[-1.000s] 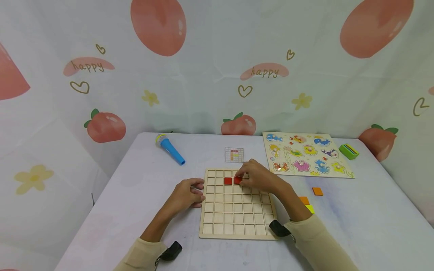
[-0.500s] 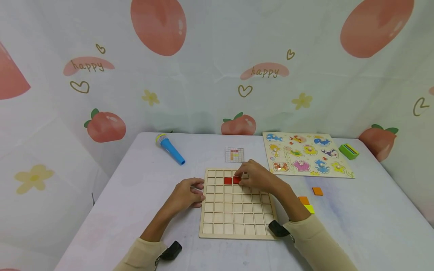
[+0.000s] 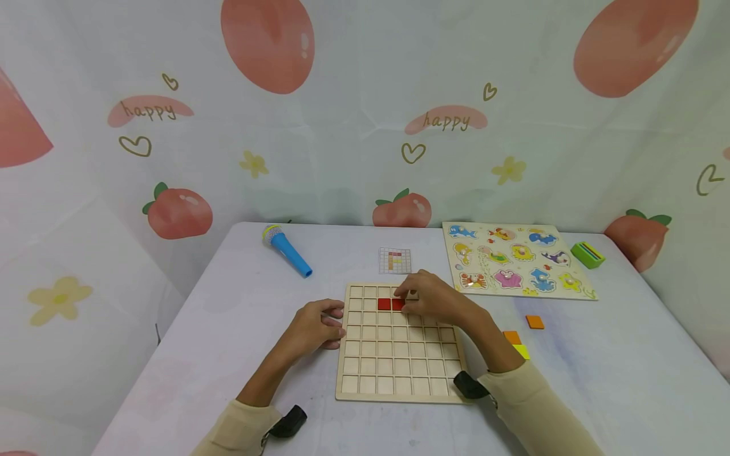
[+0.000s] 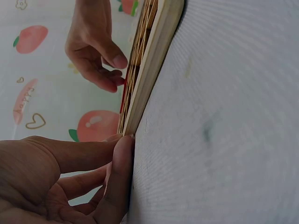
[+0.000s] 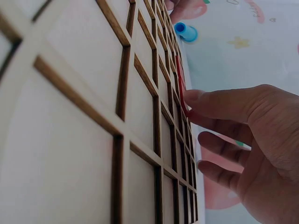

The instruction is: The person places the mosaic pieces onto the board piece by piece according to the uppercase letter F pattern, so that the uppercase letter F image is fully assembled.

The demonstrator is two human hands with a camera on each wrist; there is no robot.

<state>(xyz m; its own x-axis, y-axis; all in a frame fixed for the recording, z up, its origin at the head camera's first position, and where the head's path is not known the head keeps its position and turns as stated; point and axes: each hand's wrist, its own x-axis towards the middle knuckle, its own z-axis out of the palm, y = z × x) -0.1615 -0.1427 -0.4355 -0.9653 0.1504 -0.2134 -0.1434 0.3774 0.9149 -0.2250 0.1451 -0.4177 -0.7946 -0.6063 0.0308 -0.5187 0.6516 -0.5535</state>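
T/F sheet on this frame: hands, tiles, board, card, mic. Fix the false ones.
1. The card lies on the board. False: it lies beyond the board's far edge.
2. Two red tiles lie side by side on the board. True.
3. Two orange tiles lie off the board. True.
4. The right hand holds an orange tile. False: it is on the right-hand red tile.
5. The mic lies left of the board. True.
6. The left hand holds the mic. False: it touches the board's left edge.

"happy" 2x on bkgd cloth (brown script)
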